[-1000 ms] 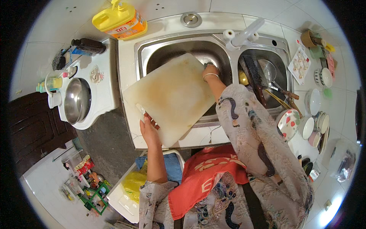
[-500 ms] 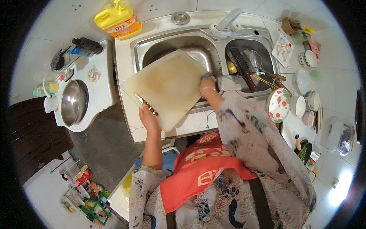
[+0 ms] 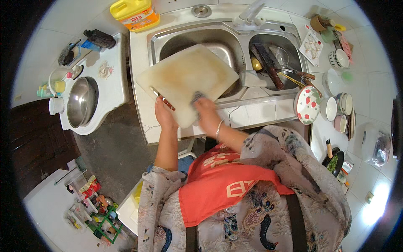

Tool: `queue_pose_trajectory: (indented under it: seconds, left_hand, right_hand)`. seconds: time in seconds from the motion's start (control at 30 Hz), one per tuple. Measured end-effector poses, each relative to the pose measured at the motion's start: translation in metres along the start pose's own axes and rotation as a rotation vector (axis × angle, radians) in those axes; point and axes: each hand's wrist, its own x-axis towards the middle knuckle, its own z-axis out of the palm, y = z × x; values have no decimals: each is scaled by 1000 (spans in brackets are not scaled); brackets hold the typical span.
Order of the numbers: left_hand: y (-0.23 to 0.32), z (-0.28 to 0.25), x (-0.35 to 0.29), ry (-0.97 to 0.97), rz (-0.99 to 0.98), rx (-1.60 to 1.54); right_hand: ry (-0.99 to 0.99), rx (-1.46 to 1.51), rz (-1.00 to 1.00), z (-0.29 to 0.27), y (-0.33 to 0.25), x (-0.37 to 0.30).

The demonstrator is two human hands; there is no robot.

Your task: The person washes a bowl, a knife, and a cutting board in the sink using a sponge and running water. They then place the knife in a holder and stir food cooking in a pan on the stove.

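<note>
A large whitish cutting board [image 3: 191,71] with brownish stains lies tilted across the left basin of the steel sink [image 3: 201,37], its near corner over the counter edge. My left hand [image 3: 164,113] grips the board at the slot near its left edge, fingers through or behind it. My right hand [image 3: 206,112], slightly blurred, is closed on a grey scouring pad [image 3: 197,97] pressed to the board's near right part. In the right basin lie a dark-bladed cleaver [image 3: 268,63], other wooden-handled tools and chopsticks.
The faucet [image 3: 251,17] stands behind the divider between basins. A yellow detergent jug [image 3: 136,16] is at the back left. Bowls and a strawberry-patterned dish [image 3: 307,105] crowd the right counter. On the left washbasin top sits a metal bowl [image 3: 79,103].
My right hand has slid the scouring pad from the board's right corner toward me and left, to its near part. My left hand keeps its hold on the board.
</note>
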Motion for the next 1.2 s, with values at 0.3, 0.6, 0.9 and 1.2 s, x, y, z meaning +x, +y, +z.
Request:
queue_pose_trajectory:
  seconds: [0.3,0.6,0.9,1.2]
  left_hand:
    - [0,-5,5,-52,-41,-88]
    - [4,1,1,-73,-78,-153]
    - [4,-2,0,19,-74,-30]
    - [15,11,0,118,-62,63]
  right_hand:
    - [47,-169,252,-15,99,71]
    - [85,193,159,6,73,128]
    - [140,94,-280,17,-34,89]
    - [-18,62,126,9,111,217]
